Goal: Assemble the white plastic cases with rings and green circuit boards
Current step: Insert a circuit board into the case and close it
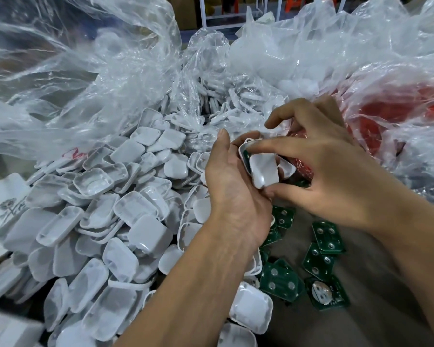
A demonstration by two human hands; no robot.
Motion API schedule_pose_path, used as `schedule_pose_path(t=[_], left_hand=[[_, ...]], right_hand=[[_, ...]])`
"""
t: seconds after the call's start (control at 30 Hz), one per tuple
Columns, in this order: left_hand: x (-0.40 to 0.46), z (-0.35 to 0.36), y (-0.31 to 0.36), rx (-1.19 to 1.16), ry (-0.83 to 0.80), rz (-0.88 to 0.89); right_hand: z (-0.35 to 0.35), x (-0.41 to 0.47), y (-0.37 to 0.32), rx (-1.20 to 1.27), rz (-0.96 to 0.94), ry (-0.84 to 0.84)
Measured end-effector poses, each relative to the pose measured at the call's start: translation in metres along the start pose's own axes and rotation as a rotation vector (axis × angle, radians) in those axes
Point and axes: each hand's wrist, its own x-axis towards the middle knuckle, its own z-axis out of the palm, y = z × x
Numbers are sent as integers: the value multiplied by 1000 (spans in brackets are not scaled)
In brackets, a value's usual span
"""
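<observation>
Our left hand (232, 181) cups an open white plastic case shell (246, 156) with a green circuit board (246, 154) inside, while our right hand (336, 171) pinches a white rounded-square plastic cover (264, 171) onto it, above the loose boards (318, 259).

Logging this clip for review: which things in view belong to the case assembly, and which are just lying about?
Part of the job:
- left hand holding a case with a green board inside
- right hand pinching a white case half
- pile of white cases
- loose green circuit boards
- white rings in an open bag

Lying about:
- clear plastic bags
- red item in a bag
- printed white box
</observation>
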Motion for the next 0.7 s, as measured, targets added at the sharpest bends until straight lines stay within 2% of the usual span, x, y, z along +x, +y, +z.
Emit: schedule_pose_path(t=[0.3,0.43,0.57,0.7], left_hand=[[-1,0,1,68,-17,-26],[1,-2,1,99,-14,-23],[4,-3,0,108,-47,-46],[5,-3,0,161,-78,-167]], right_hand=[[0,2,2,20,-129,95],[-3,3,4,220,-186,179],[-5,2,9,507,-43,277],[-6,2,17,723,115,399]])
